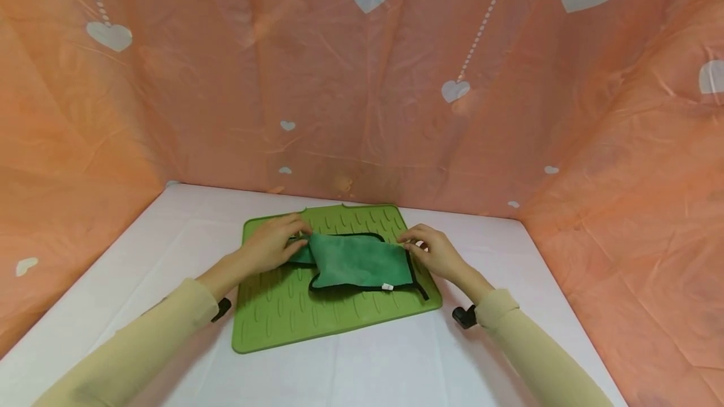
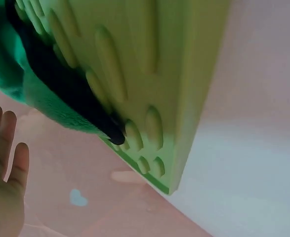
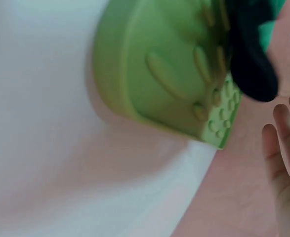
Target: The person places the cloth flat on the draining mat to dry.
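A green cloth point(image 1: 362, 260) with black edging and a small white label point(image 1: 387, 287) spreads over a light green ridged mat point(image 1: 288, 316). It is folded, with another part of it showing behind and to the left of the upper layer. At its upper left corner my left hand point(image 1: 273, 245) pinches the cloth between thumb and fingers. My right hand point(image 1: 440, 252) pinches the upper right corner. In the left wrist view the black edging point(image 2: 68, 81) runs close over the mat's ridges. A black strap end point(image 3: 253, 64) hangs near the mat's corner in the right wrist view.
The mat lies on a white table point(image 1: 390, 363). Behind and on both sides hang orange curtains point(image 1: 317, 80) printed with pale hearts. Black wrist devices point(image 1: 465, 317) stick out below both forearms, near the sleeve cuffs.
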`<state>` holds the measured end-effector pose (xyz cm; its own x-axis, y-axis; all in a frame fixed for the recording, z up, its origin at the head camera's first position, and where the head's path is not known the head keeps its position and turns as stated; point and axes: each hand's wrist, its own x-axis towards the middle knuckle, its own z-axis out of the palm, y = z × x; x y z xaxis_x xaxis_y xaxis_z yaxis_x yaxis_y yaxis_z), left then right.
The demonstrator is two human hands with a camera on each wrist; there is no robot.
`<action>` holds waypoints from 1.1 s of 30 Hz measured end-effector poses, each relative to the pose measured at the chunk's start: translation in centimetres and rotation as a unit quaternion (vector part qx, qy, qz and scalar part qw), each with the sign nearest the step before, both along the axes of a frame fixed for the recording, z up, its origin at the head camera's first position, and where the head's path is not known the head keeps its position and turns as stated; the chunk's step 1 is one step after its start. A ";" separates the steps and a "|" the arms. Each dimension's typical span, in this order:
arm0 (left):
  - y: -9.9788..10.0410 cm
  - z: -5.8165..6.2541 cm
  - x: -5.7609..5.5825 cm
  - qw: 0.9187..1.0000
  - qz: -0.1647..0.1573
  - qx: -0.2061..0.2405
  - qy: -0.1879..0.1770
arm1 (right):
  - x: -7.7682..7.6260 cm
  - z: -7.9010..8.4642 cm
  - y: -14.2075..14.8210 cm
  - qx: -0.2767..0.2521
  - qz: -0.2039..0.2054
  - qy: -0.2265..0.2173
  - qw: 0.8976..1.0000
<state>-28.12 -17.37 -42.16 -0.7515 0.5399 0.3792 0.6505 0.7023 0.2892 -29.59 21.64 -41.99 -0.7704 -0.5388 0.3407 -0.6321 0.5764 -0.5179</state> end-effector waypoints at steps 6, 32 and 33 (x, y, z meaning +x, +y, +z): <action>-0.3 -0.5 2.3 0.998 -0.057 -0.006 0.034 | 2.2 0.1 0.3 -0.002 0.046 0.018 0.999; 1.1 -3.1 4.6 0.986 -0.124 -0.090 0.064 | 4.9 -2.5 0.3 0.161 0.085 0.018 0.983; 1.2 -3.2 4.5 0.986 -0.125 -0.087 0.067 | 4.9 -2.5 0.3 0.162 0.085 0.021 0.983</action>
